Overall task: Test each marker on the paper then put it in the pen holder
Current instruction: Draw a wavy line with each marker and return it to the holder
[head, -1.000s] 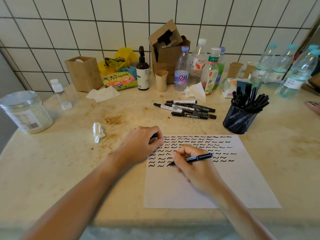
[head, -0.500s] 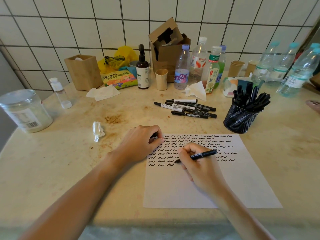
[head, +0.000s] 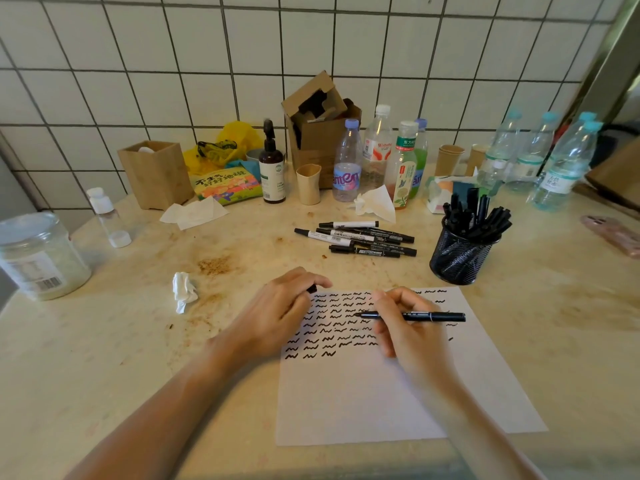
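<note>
We see two bare forearms entering from the lower edge of the view, each ending in a bare hand: the left hand [head: 277,313] and the right hand [head: 408,327]. Neither arm shows a sleeve up to the frame edge. We find no glove, ring, watch or bracelet on either. Fingernails that show on the right hand are short and unpainted.

Perhaps a kitchen, tiled wall [head: 138,81], cluttered counter [head: 104,341]

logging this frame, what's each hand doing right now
Left hand: curled on the paper, gripping a small black thing, likely the cap.
Right hand: holding the marker.
</note>
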